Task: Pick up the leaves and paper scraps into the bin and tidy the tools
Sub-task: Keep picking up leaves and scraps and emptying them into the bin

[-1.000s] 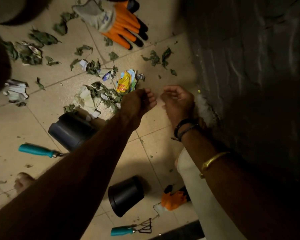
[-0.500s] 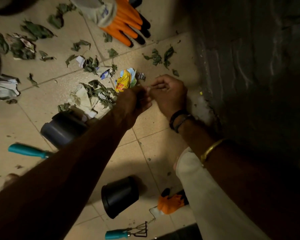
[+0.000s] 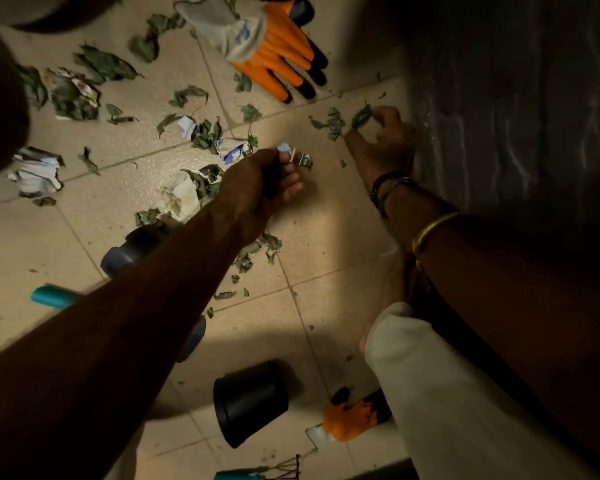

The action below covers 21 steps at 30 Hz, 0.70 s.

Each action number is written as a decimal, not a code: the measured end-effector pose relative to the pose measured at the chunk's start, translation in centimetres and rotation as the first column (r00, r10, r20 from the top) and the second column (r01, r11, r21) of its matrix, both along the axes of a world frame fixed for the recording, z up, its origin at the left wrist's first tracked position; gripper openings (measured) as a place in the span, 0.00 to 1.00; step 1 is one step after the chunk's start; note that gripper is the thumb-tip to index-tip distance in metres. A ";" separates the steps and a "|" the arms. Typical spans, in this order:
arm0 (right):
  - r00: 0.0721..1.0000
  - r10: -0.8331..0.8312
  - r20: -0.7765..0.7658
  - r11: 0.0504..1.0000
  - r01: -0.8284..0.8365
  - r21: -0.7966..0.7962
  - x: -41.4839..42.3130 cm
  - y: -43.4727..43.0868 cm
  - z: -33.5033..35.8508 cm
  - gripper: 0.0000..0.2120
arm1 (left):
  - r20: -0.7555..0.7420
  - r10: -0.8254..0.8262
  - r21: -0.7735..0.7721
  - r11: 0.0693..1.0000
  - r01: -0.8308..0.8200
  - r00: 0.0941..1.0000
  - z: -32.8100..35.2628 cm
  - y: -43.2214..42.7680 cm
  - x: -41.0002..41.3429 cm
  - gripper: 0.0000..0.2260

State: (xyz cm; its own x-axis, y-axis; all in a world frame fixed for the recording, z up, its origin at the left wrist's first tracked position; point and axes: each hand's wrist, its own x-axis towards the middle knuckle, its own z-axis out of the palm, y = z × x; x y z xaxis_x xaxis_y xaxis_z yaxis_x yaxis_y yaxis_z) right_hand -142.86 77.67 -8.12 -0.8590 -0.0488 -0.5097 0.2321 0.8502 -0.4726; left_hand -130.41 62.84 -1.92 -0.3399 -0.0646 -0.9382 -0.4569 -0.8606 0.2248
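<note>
Pale tiled floor [image 3: 326, 216] in dim light, with a dark wrinkled mass [image 3: 499, 133] along the right side; whether it is a bag or a wall I cannot tell. Dry green leaves [image 3: 106, 65] lie scattered, too many to count, thickest in the upper left and middle, mixed with about four crumpled paper scraps [image 3: 181, 197]. There are two orange gloves: one [image 3: 274, 53] near the top, its fingers pointing to the lower right, and another [image 3: 355, 415] near the bottom, partly hidden by a pale sleeve [image 3: 447, 393]. There are two dark pots: a black one [image 3: 252, 403] tipped on its side, and a grey one [image 3: 129, 251] mostly covered by the left forearm. Two teal-handled tools show: a handle [image 3: 51, 296] lying roughly left to right, its far end under that forearm, and a small rake [image 3: 257, 474] at the bottom edge, its tines to the right. The left hand [image 3: 264, 183] has its fingers curled round small paper bits [image 3: 302, 161]. The right hand [image 3: 387, 140] pinches a leaf [image 3: 361, 116] beside the dark mass.
</note>
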 end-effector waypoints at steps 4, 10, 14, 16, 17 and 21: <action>0.941 0.293 -0.171 0.954 -0.277 0.111 1.1 -2.8 -0.5 0.30 | 0.045 0.005 -0.004 1.000 -0.005 0.999 -0.6 0.5 1.7 0.12; 0.712 0.691 -0.125 0.718 -0.657 0.230 1.8 -3.8 -0.5 0.09 | 0.101 0.042 -0.011 0.999 -0.042 0.994 0.1 0.8 3.4 0.10; 0.905 0.424 -0.030 0.905 -0.423 0.048 2.9 -3.0 1.4 0.05 | 0.116 0.044 -0.026 0.999 -0.042 0.992 1.1 0.3 3.5 0.08; 0.942 0.334 0.009 0.938 -0.332 -0.095 4.5 -3.4 3.6 0.03 | 0.129 0.031 -0.048 0.999 -0.025 0.991 1.6 0.2 3.4 0.08; 0.946 0.323 0.016 0.938 -0.318 -0.135 5.5 -3.8 4.8 0.03 | 0.135 0.025 -0.064 0.998 -0.016 0.990 1.9 0.2 3.3 0.07; 0.938 0.338 0.077 0.908 -0.304 -0.288 9.2 -5.6 9.0 0.08 | 0.124 0.036 -0.119 0.993 -0.021 0.992 3.1 0.3 3.4 0.13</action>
